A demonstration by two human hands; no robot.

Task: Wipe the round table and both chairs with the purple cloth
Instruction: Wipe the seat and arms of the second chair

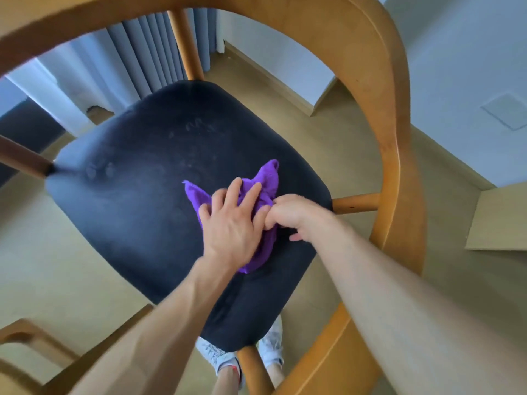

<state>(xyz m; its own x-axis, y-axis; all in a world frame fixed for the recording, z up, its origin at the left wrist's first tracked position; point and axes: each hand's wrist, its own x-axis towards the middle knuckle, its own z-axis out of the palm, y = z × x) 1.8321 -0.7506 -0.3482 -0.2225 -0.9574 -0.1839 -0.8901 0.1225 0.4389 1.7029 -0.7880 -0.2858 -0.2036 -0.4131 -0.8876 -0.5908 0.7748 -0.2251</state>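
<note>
A home room: wooden chair [393, 138], pleated curtains [148, 52], beige floor [57, 252].

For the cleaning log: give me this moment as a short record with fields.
surface being wiped: dark padded seat of a wooden chair
cloth: purple cloth, bunched, lying on the seat toward its right side
left hand: left hand flat on the cloth, fingers spread
right hand: right hand curled, pinching the cloth's right edge
seat condition: faint pale smudges on the far half
round table: not in view
below the seat: two light shoes on a tan floor
</note>
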